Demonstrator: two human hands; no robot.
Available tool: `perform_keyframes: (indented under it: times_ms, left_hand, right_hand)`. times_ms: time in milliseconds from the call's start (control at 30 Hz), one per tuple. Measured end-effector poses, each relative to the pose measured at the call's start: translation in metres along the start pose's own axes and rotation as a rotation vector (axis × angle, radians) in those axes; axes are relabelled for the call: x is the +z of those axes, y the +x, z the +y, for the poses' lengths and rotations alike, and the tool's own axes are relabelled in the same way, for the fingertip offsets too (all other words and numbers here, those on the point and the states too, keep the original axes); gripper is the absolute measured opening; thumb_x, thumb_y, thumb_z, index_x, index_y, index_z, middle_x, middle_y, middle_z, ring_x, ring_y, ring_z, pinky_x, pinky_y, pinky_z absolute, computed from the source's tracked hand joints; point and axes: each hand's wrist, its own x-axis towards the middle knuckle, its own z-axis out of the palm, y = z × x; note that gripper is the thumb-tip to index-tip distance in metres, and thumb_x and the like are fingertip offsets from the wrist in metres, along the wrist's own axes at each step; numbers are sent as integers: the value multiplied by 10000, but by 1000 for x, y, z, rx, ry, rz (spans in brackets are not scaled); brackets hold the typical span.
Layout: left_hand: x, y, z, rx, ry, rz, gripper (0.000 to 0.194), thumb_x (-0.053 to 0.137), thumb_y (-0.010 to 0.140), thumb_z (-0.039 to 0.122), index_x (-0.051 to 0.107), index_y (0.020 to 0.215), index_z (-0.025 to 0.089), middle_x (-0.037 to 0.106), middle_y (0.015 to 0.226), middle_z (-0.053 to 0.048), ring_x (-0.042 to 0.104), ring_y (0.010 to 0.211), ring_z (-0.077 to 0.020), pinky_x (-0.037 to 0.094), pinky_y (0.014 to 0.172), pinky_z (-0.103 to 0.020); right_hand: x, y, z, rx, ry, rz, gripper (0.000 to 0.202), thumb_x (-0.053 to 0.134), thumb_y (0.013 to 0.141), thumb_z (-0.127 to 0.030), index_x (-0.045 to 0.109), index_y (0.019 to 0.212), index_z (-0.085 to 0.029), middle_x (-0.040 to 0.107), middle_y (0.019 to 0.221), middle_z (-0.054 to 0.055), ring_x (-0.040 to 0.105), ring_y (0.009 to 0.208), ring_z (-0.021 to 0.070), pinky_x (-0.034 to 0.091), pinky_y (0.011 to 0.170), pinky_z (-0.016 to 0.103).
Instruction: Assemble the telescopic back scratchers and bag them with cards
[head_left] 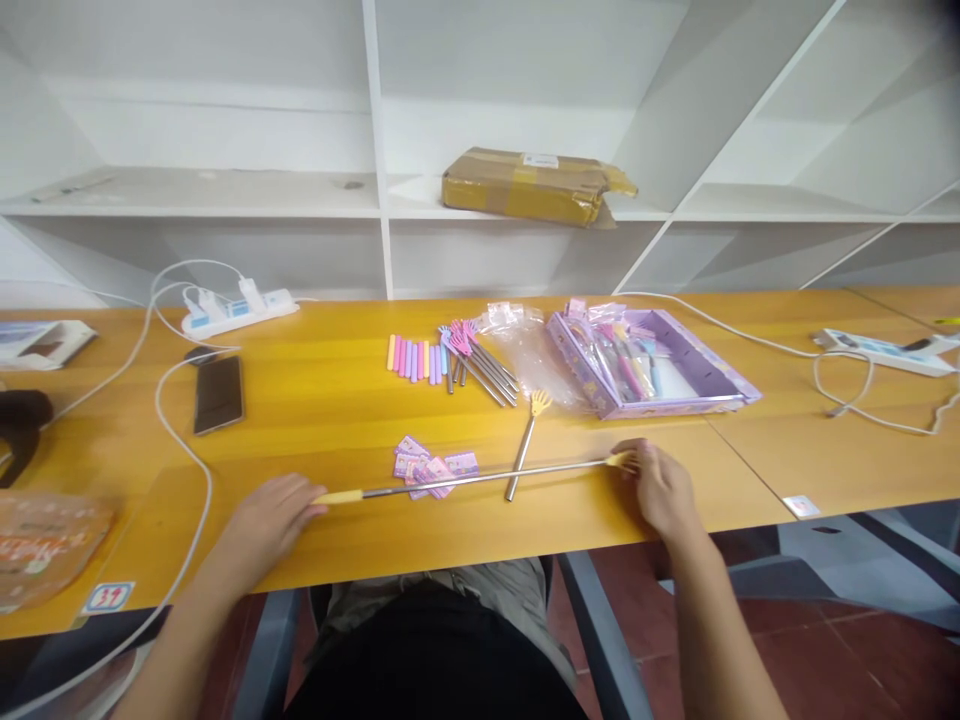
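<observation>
A long, extended metal rod with a yellow handle, a back scratcher, spans the space between my hands above the table. My left hand is closed on the end of its yellow handle. At the other end, my right hand pinches the yellow claw-shaped head. Under the rod lie several small purple and pink cards. A second scratcher with a yellow head lies retracted on the table, crossing below the rod. Farther back are a row of coloured handle sleeves and a pile of pink and blue scratchers.
A purple open box holds bagged scratchers, with clear plastic bags beside it. A phone, a power strip and white cables lie left. Another power strip is right. A taped carton sits on the shelf.
</observation>
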Motion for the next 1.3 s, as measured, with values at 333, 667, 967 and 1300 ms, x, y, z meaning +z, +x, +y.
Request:
perform_keyframes:
  times_ms: [333,667,967,1300]
  left_hand:
    - [46,50,79,16,-159,56,266,496,1124,337,697,1028,190,792,920,-61,746,797,-189,562,749,-288]
    - [64,47,79,-125,-310,-86,246,534,1111,400,698,1114,216,779,934,-22,742,787,-162,547,716,-260]
    - [29,121,66,-231,-331,-340,295,409,1127,413,650,1119,244,764,989,-45,718,848,-228,484,724,-329]
    - [86,144,3,-599,-521,-90,317,401,1070,511,511,939,244,523,736,33,522,678,-186,373,672,-309]
  right_hand:
    - [86,-88,-165,-394,190,-57,289,413,1119,-313,671,1019,-229,719,896,52,683,829,225,496,772,343]
    - [111,-93,-158,-558,295,-150,261,496,1037,-112,577,1254,-232,666,1045,77,675,955,230,560,826,364]
    - [77,-6,-193,-776,264,-145,310,524,1038,-199,561,1343,-241,682,1145,109,671,1004,254,560,863,391]
    - [103,150,-113,-218,-595,-96,369,570,1026,-358,636,1193,-36,689,1191,301,632,1124,376,475,964,447]
